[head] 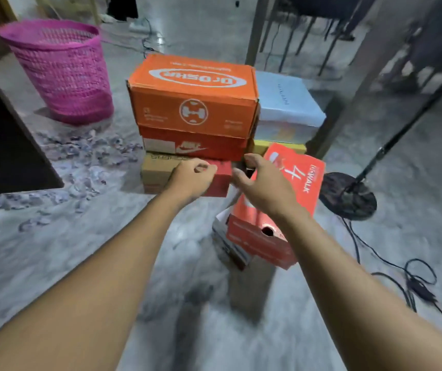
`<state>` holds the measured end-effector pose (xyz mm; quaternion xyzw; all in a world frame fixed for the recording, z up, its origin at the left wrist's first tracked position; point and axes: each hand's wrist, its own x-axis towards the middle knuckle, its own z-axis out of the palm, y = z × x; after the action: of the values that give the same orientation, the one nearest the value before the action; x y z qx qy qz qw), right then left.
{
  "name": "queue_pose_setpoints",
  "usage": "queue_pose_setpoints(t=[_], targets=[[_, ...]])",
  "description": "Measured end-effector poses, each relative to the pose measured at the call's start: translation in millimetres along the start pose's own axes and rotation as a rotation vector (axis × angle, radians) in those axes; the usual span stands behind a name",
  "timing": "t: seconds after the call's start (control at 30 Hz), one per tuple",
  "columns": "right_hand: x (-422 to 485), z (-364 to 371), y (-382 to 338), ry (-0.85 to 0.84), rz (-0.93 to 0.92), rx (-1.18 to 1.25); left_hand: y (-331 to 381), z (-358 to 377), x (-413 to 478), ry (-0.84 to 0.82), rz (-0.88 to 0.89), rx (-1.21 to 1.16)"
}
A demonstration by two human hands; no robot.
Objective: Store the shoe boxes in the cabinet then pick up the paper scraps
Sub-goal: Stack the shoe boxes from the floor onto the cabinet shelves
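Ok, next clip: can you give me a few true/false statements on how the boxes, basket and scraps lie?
1. The orange box has nothing on it. True.
2. The basket lies on its side. False: it stands upright.
3. Paper scraps litter the floor by the basket. True.
4. The white box sits under the orange box. False: it is beside it.
5. A hand grips the orange box. False: the left hand and right hand are both lower down.

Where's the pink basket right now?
The pink basket stands upright at upper left of the head view, left of the topmost orange box, with paper scraps strewn in front of it.
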<state>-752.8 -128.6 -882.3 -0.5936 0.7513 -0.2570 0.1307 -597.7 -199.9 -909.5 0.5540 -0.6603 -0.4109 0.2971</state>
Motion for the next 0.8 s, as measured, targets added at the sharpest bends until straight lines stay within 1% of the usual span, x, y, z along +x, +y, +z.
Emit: queue_pose_setpoints(t=[0.13, 0.17, 0.23, 0.37, 0.43, 0.57, 0.63, 0.67, 0.73, 0.8], targets=[[-18.8, 0.2, 63.0, -0.027, 0.240, -0.114, -5.5, 68.5, -14.5, -0.195, -0.110, -0.006], [-22.8, 0.7, 75.4, -0.031, 0.297, -0.123, -8.9, 81.0, -18.4, -0.226, -0.118, 0.011], [-28.1, 2.0, 93.7, -0.039, 0.370, -0.101, -14.7, 98.2, -25.6, -0.255, -0.078, 0.038], [-30.2, 5.9, 107.7, 0.045, 0.369, 0.031, -15.8, 105.6, -33.7, -0.169, -0.068, -0.008], [-33.2, 5.6, 109.6, 0.078, 0.355, 0.054, -19.4, 102.2, -34.9, -0.147, -0.072, -0.012], [-54.9, 8.8, 114.7, 0.173, 0.252, 0.043, -37.4, 93.2, -42.3, -0.138, -0.113, -0.023], [-64.5, 10.3, 121.8, 0.226, 0.306, 0.129, -42.6, 89.1, -46.7, -0.157, -0.139, -0.048], [-67.0, 10.0, 125.4, 0.220, 0.357, 0.194, -43.8, 87.9, -47.8, -0.179, -0.164, -0.065], [-67.7, 9.0, 131.0, 0.139, 0.417, 0.361, -42.1, 87.4, -49.1, -0.224, -0.237, -0.124], [-66.8, 10.8, 132.0, 0.075, 0.384, 0.447, -38.6, 89.2, -50.5, -0.260, -0.238, -0.157]])
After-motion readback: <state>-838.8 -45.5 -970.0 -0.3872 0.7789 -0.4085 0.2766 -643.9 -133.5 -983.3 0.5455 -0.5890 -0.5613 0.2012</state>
